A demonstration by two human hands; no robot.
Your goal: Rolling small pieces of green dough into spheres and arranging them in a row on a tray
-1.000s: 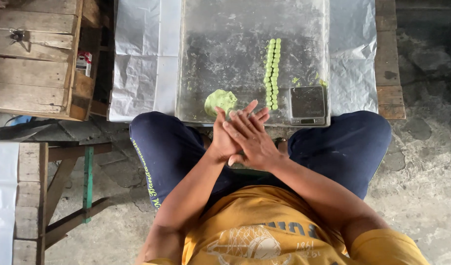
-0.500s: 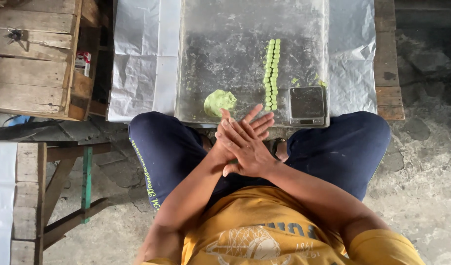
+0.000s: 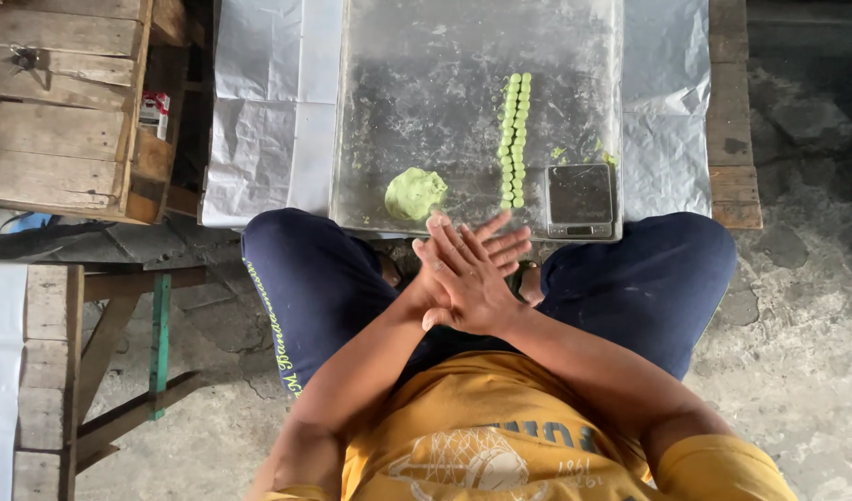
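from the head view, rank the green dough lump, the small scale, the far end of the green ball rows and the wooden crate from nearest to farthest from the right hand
1. green dough lump, just ahead of the right hand, slightly left.
2. small scale, ahead and to the right; close to the lump's distance, a near call.
3. far end of the green ball rows, farther up the metal tray.
4. wooden crate, far off left.

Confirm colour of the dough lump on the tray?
Pale green dough lump, clearest in the head view.
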